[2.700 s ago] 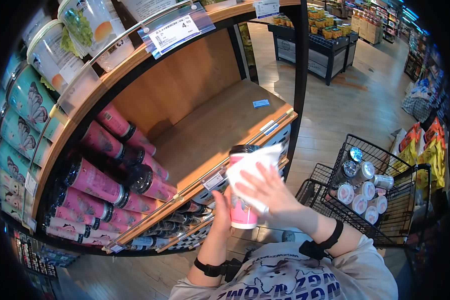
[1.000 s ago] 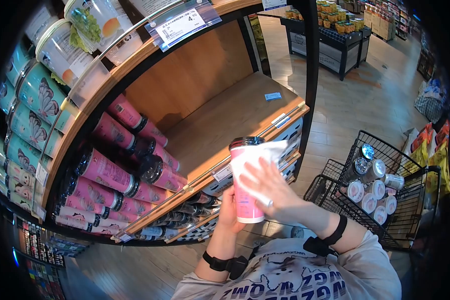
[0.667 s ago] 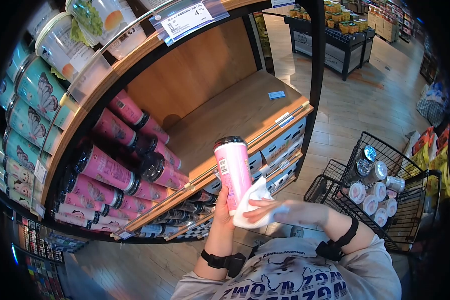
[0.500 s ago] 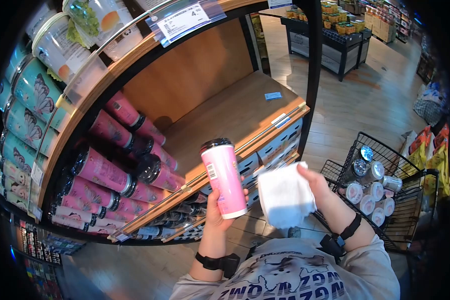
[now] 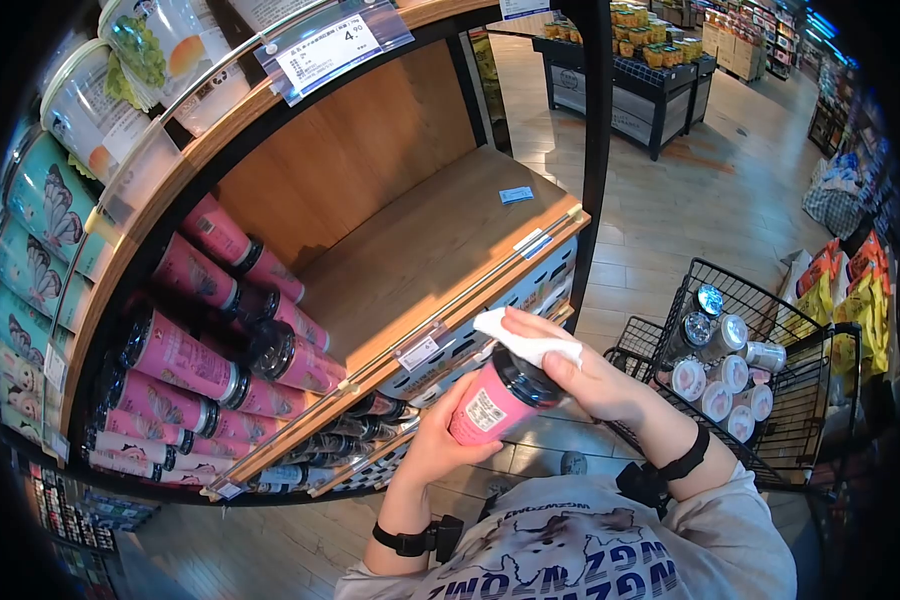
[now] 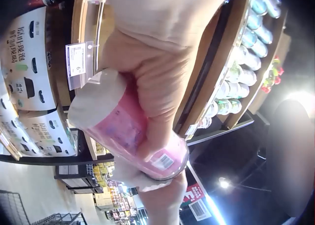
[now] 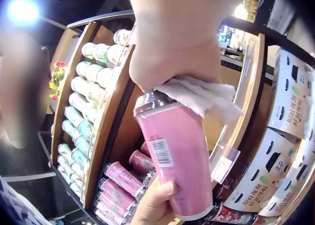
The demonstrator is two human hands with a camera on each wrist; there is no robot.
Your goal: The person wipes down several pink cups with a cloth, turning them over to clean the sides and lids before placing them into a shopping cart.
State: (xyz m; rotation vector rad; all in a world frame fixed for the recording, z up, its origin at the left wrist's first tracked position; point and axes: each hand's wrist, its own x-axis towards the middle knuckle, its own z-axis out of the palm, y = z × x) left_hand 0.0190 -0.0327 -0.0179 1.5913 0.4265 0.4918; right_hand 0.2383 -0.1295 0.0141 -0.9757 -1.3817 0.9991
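Observation:
My left hand (image 5: 435,438) grips a pink lidded cup (image 5: 490,408) round its body, thumb along the side below a barcode label. The cup leans with its black lid (image 5: 526,376) up and to the right in the head view. Over that lid my right hand (image 5: 605,385) holds a folded white cloth (image 5: 530,345), the thumb at the lid's near edge. In the right wrist view the cloth (image 7: 209,97) drapes over the lid's side, and the pink body (image 7: 179,156) shows below. The left wrist view has the cup's pale base (image 6: 96,102) nearest the camera.
Similar pink cups (image 5: 185,355) lie stacked at the left of a wooden shelf (image 5: 410,240), with teal cups (image 5: 45,200) further left. A black cart (image 5: 705,270) holding several clear-sided tubs (image 5: 715,400) stands at the right. A price tag (image 5: 417,352) hangs on the shelf edge.
The cloth has gone from wiping the cup's side, to being held apart and spread, to covering the lid. The left hand has tipped the cup so its lid points towards the right hand.

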